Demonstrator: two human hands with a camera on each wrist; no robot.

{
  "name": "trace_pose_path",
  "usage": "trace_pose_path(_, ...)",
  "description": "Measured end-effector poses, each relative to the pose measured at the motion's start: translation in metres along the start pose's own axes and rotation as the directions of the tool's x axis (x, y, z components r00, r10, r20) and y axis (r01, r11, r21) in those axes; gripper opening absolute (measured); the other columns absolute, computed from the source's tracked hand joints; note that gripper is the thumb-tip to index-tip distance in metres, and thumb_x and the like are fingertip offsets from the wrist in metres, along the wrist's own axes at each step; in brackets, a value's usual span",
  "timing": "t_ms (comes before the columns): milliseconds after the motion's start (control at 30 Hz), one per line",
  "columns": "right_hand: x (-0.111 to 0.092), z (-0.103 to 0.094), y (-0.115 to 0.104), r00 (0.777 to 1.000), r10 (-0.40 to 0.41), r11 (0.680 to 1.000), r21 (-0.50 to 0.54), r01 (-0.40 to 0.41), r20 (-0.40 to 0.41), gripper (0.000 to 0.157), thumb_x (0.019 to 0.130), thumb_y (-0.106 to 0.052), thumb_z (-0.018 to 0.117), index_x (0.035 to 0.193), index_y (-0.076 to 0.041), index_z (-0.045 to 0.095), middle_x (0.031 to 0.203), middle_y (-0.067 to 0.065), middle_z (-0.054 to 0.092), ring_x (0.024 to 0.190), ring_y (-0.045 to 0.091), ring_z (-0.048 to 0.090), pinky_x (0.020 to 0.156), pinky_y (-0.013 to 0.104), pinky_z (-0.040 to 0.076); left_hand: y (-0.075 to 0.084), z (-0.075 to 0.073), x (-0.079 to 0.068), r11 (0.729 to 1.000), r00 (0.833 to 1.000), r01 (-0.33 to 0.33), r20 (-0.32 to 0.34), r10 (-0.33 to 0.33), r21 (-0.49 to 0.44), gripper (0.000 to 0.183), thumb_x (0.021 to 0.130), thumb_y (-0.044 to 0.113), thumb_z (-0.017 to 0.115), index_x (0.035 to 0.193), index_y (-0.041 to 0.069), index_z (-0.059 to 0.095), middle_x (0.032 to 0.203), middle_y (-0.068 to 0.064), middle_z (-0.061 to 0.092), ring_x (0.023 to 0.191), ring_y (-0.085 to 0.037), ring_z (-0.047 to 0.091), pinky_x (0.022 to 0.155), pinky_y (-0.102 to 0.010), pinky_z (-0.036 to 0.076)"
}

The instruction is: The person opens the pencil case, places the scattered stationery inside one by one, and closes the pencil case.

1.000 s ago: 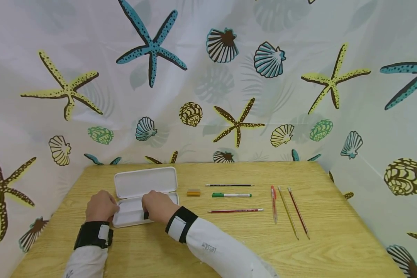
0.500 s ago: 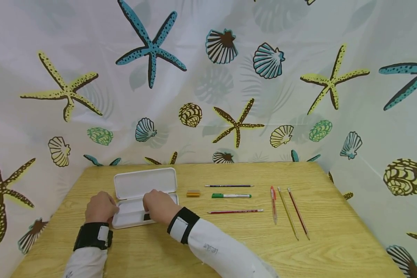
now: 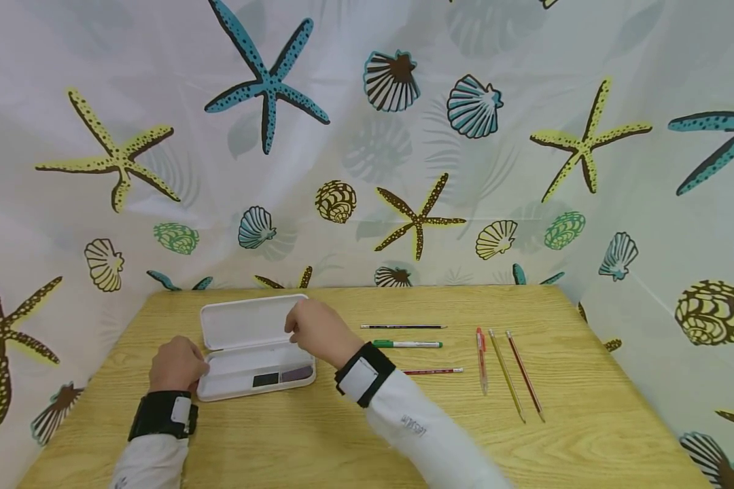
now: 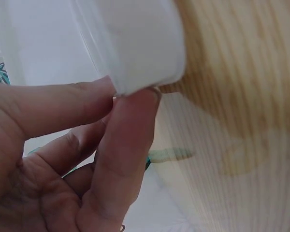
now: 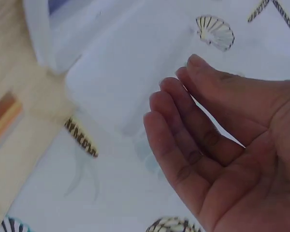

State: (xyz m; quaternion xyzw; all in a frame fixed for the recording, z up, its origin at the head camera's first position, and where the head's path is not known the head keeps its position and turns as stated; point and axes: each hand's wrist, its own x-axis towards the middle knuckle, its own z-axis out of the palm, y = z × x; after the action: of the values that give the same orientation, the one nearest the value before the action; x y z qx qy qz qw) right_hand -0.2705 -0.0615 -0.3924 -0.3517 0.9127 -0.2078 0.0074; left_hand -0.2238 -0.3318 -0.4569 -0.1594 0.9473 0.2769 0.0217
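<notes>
A white pencil case (image 3: pixel 232 390) lies unfolded on the table, lid at the back. In the head view my left hand (image 3: pixel 176 365) is at its left end; the left wrist view shows thumb and finger pinching the case's corner (image 4: pixel 145 53). In the front compartment lie a black rectangular piece (image 3: pixel 266 379) and a dark purple one (image 3: pixel 297 373), side by side. My right hand (image 3: pixel 324 331) hovers over the right side of the case, fingers loosely bent and holding nothing. An orange eraser (image 5: pixel 5 118) shows in the right wrist view; the right hand hides it in the head view.
Right of the case lie a dark pencil (image 3: pixel 404 327), a green-capped marker (image 3: pixel 410 344) and a red pencil (image 3: pixel 434 371), partly covered by the right hand. Farther right are a red pen (image 3: pixel 482 360), a yellow pencil (image 3: pixel 508 375) and another red pencil (image 3: pixel 526 375). A patterned curtain (image 3: pixel 342 149) stands behind.
My right hand has lifted out of the front compartment and moved right and back, uncovering the black and purple pieces. The left hand has stayed at the case's left end.
</notes>
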Motion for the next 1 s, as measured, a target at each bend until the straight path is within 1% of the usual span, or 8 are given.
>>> trace_pose_path(233,-0.007,-0.023,0.039,0.995,0.092,0.995,0.054,-0.089,-0.046,0.011,0.09,-0.003,0.076,0.101,-0.003,0.079,0.094,0.006,0.074,0.085,0.017,0.067,0.076,0.028,0.053,0.0,0.001,0.0,1.0,1.0,0.004,0.001,-0.004,0.019,0.012,0.085,0.004,0.068,0.082,-0.008,0.069,0.066,-0.011,0.06,0.057,-0.023,0.058,0.051,-0.031,0.044)
trace_pose_path(367,-0.01,-0.024,0.058,0.99,0.137,0.989,0.053,-0.135,-0.037,0.011,0.089,-0.002,0.077,0.099,-0.003,0.079,0.095,0.008,0.074,0.085,0.019,0.068,0.075,0.031,0.055,0.001,0.001,0.0,1.0,1.0,0.001,0.002,-0.001,0.017,0.012,0.085,0.004,0.068,0.082,-0.007,0.068,0.066,-0.011,0.06,0.057,-0.023,0.058,0.052,-0.031,0.044)
trace_pose_path(533,-0.01,-0.011,0.077,0.98,0.196,0.98,0.037,-0.197,0.017,0.017,0.088,-0.002,0.079,0.104,0.0,0.078,0.101,0.01,0.074,0.092,0.023,0.069,0.082,0.037,0.055,0.003,0.0,-0.002,1.0,1.0,0.005,0.004,-0.005,0.012,0.012,0.086,0.004,0.068,0.083,-0.008,0.068,0.067,-0.012,0.06,0.058,-0.024,0.058,0.052,-0.031,0.044)
trace_pose_path(633,-0.01,0.0,0.084,0.969,0.237,0.971,0.031,-0.239,0.063,0.021,0.089,-0.002,0.077,0.11,0.001,0.078,0.107,0.011,0.074,0.1,0.025,0.069,0.088,0.04,0.055,0.004,-0.001,-0.002,1.0,1.0,0.012,0.009,-0.012,0.005,0.013,0.087,0.004,0.068,0.084,-0.009,0.068,0.067,-0.012,0.06,0.058,-0.024,0.058,0.053,-0.032,0.044)
trace_pose_path(733,-0.011,0.008,0.088,0.964,0.252,0.967,0.028,-0.255,0.084,0.02,0.091,-0.004,0.076,0.11,0.001,0.078,0.111,0.013,0.074,0.105,0.028,0.069,0.091,0.04,0.055,0.004,0.0,-0.001,1.0,1.0,0.021,0.015,-0.021,0.002,0.012,0.087,0.004,0.068,0.084,-0.009,0.068,0.067,-0.013,0.061,0.058,-0.024,0.058,0.053,-0.031,0.045)
trace_pose_path(800,-0.01,0.012,0.089,0.967,0.242,0.97,0.017,-0.244,0.085,0.019,0.092,-0.008,0.076,0.109,0.001,0.078,0.111,0.013,0.075,0.103,0.027,0.069,0.091,0.04,0.055,0.004,0.001,0.0,1.0,1.0,0.023,0.017,-0.023,0.004,0.012,0.087,0.003,0.068,0.084,-0.009,0.068,0.067,-0.013,0.061,0.058,-0.024,0.059,0.052,-0.031,0.045)
trace_pose_path(900,-0.007,0.017,0.09,0.974,0.212,0.977,-0.005,-0.212,0.077,0.02,0.09,-0.012,0.08,0.105,0.0,0.079,0.106,0.012,0.075,0.095,0.024,0.068,0.086,0.039,0.055,0.003,0.001,0.0,1.0,1.0,0.02,0.016,-0.02,0.008,0.012,0.086,0.003,0.068,0.084,-0.008,0.068,0.067,-0.012,0.061,0.058,-0.023,0.059,0.052,-0.031,0.045)
trace_pose_path(1000,-0.003,0.023,0.09,0.976,0.203,0.979,-0.015,-0.202,0.078,0.018,0.086,-0.01,0.082,0.101,-0.002,0.08,0.097,0.008,0.074,0.087,0.02,0.064,0.082,0.035,0.054,0.003,0.0,0.0,1.0,1.0,0.014,0.014,-0.015,0.01,0.012,0.086,0.004,0.067,0.084,-0.008,0.068,0.067,-0.012,0.06,0.057,-0.023,0.058,0.052,-0.031,0.044)
